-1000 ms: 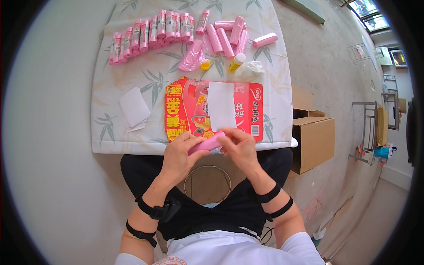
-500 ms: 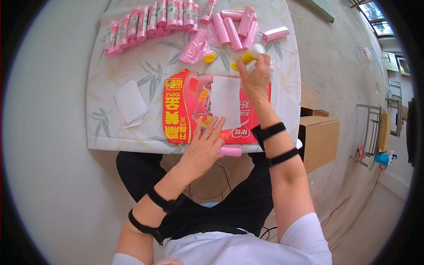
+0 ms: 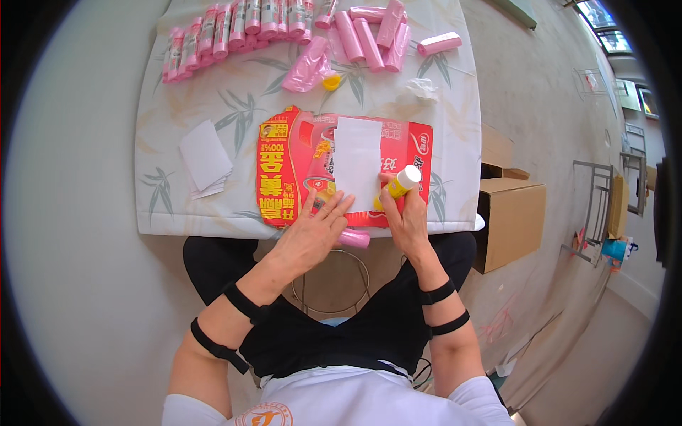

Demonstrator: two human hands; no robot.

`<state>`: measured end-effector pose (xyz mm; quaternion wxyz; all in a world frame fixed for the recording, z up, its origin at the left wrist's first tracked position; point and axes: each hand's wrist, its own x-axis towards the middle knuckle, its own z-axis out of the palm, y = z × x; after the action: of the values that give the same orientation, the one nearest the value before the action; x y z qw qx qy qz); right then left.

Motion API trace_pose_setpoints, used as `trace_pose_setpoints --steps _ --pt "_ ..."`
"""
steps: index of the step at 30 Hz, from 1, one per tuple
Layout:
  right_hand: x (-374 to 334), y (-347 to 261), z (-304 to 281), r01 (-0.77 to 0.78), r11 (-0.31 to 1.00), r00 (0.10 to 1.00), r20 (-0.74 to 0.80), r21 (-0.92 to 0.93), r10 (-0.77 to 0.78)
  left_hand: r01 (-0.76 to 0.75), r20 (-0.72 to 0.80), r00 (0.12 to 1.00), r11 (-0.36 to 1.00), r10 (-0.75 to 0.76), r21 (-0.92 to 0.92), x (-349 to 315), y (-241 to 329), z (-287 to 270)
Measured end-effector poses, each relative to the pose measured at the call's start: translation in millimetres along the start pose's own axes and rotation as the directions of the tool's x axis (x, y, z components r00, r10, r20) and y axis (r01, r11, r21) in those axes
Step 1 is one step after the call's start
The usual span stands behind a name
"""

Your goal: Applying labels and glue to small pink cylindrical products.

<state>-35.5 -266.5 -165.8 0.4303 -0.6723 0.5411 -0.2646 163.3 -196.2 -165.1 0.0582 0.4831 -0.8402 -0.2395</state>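
Observation:
My right hand is closed around a glue stick with a yellow body and a white end that points up and away. The stick's yellow lower end is by the right edge of a white paper slip. That slip lies on a red and yellow printed cardboard sheet. My left hand lies with fingers stretched, its tips at the slip's lower left edge. A pink plastic bag roll sticks out from beneath this hand at the table's front edge; the hand hides whether its thumb grips the roll.
Labelled pink rolls stand in a row at the far left, with bare pink rolls piled beside them. A yellow cap and crumpled clear plastic lie beyond the cardboard. White slips are stacked left. A carton stands right.
My right hand has brought the glue stick nearer, from the cardboard's far right to the slip's right edge. My left hand has shifted slightly left, and the pink roll with it.

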Motion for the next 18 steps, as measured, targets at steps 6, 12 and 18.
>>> trace_pose_setpoints --steps 6,12,18 --pt "6.6 -26.5 -19.9 0.082 0.93 0.996 -0.01 -0.358 -0.092 0.041 0.026 0.999 0.999 -0.042 0.028 4.4 3.0 -11.6" --pt "28.0 -47.4 -20.7 0.191 0.933 0.98 0.005 -0.305 -0.199 0.099 -0.075 0.992 0.995 -0.097 0.03 6.3 3.4 0.3" --pt "52.9 -59.3 3.9 0.346 0.873 0.937 0.162 -0.345 -0.308 0.168 -0.068 0.984 0.986 -0.166 0.025 5.8 0.7 -2.3"
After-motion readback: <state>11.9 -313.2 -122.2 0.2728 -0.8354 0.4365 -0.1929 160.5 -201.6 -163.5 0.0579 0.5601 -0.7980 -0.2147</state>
